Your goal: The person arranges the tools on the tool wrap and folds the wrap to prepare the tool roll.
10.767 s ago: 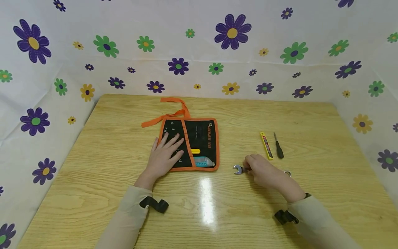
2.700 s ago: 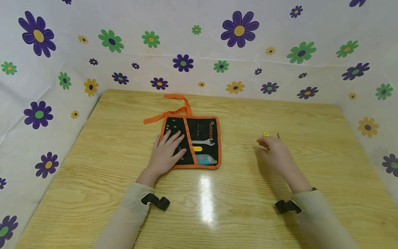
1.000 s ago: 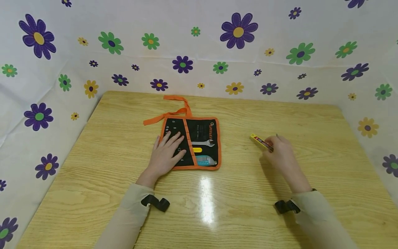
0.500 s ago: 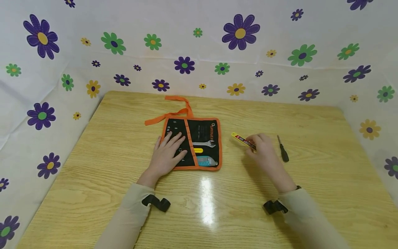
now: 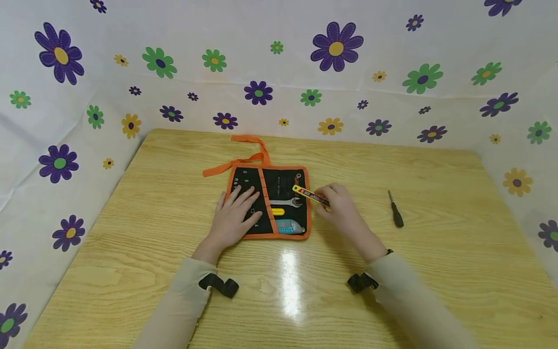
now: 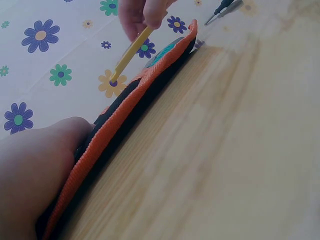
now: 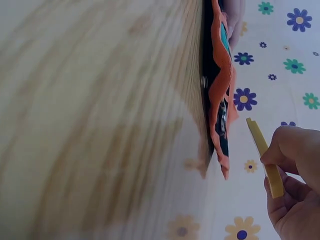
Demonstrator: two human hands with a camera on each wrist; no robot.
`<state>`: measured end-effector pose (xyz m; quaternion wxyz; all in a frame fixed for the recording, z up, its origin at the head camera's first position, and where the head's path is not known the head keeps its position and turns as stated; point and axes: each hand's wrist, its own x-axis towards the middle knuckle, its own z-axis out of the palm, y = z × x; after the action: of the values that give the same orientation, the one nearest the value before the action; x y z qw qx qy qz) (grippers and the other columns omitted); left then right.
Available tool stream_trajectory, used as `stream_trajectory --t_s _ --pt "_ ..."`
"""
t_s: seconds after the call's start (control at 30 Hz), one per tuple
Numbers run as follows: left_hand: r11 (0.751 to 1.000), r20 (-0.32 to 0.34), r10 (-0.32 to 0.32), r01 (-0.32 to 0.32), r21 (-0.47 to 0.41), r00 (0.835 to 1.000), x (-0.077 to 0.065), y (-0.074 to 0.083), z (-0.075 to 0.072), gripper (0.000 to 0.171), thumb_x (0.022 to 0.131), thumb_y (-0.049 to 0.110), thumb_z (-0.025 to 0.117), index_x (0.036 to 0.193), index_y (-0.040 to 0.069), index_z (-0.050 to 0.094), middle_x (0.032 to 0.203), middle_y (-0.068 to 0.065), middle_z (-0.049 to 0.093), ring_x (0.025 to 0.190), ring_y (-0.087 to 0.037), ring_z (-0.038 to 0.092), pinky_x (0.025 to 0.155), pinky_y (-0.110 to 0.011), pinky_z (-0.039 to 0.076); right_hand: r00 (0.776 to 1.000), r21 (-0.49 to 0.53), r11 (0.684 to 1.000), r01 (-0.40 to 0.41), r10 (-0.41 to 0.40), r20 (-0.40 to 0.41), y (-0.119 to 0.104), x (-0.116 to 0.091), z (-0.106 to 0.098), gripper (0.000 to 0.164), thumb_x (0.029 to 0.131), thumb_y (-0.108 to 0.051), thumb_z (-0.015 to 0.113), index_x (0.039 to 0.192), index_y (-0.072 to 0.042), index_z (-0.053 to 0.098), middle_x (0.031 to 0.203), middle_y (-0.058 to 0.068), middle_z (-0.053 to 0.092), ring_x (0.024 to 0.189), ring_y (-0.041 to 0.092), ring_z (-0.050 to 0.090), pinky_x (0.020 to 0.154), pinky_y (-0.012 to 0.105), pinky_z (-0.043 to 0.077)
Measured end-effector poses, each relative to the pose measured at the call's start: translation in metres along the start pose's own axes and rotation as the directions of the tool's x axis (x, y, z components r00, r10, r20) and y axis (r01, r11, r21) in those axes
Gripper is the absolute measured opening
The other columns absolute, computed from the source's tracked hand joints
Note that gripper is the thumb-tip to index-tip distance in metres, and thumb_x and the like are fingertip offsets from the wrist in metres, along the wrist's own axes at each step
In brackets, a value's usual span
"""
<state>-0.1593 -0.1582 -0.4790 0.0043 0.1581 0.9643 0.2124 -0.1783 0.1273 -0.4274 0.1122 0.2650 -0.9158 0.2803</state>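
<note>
My left hand (image 5: pixel 231 215) lies flat with spread fingers on the numbered pocket side of a black, orange-edged tool pouch (image 5: pixel 279 177). My right hand (image 5: pixel 342 208) pinches a narrow, flat yellow case with a red and black label (image 5: pixel 310 196). It slants up off the table, its far end overlapping the pouch in the head view. From the pouch's pockets stick out an open-end wrench (image 5: pixel 287 202), a yellow handle (image 5: pixel 277 212) and a teal and grey utility knife (image 5: pixel 288 226). In the right wrist view thumb and fingers grip the yellow case (image 7: pixel 264 155) beside the pouch's edge.
A screwdriver (image 5: pixel 395 211) with a dark handle lies on the wooden table (image 5: pixel 436 271) to the right. Orange tie straps (image 5: pixel 250 157) stretch from the pouch's back edge. A flower-patterned white cloth (image 5: pixel 279 68) hangs behind and at both sides.
The wrench went from my right hand into the pouch. My right hand then picked up the yellow case beside the screwdriver and moved it left to the pouch. My left hand stayed put.
</note>
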Motion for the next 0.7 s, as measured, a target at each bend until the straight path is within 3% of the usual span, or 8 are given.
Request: stream_trajectory --t_s 0.33,0.47,0.7 --pt "1.000 -0.001 0.003 -0.003 0.010 1.000 0.000 -0.002 0.000 0.059 0.099 0.053 0.039 0.149 0.022 0.037 0.155 0.003 0.026 0.145 -0.024 0.009 0.112 -0.053 -0.003 0.996 0.000 0.998 0.056 -0.055 0.070 -0.012 0.024 0.014 0.024 0.078 0.007 0.067 0.101 0.003 0.067 0.094 0.012 0.056 0.085 0.028 0.047 0.075 0.039 0.041" --pt "1.000 -0.003 0.004 -0.004 0.009 1.000 0.000 -0.003 0.001 0.059 0.099 0.053 0.039 0.149 0.021 0.037 0.155 0.003 0.026 0.145 -0.024 0.009 0.112 -0.053 -0.003 0.989 0.009 0.997 0.076 -0.077 0.129 -0.013 0.035 0.018 0.024 0.079 0.005 0.067 0.103 0.001 0.066 0.100 0.012 0.057 0.091 0.028 0.049 0.082 0.040 0.042" --pt "1.000 -0.001 0.001 -0.001 0.001 1.000 0.000 -0.005 0.005 0.060 0.098 0.054 0.038 0.149 0.022 0.037 0.155 0.004 0.026 0.145 -0.022 0.007 0.112 -0.052 -0.004 0.962 -0.034 0.978 0.208 -0.198 0.189 -0.006 0.051 0.028 0.026 0.079 0.008 0.066 0.102 -0.002 0.071 0.098 0.011 0.058 0.088 0.027 0.049 0.083 0.041 0.042"
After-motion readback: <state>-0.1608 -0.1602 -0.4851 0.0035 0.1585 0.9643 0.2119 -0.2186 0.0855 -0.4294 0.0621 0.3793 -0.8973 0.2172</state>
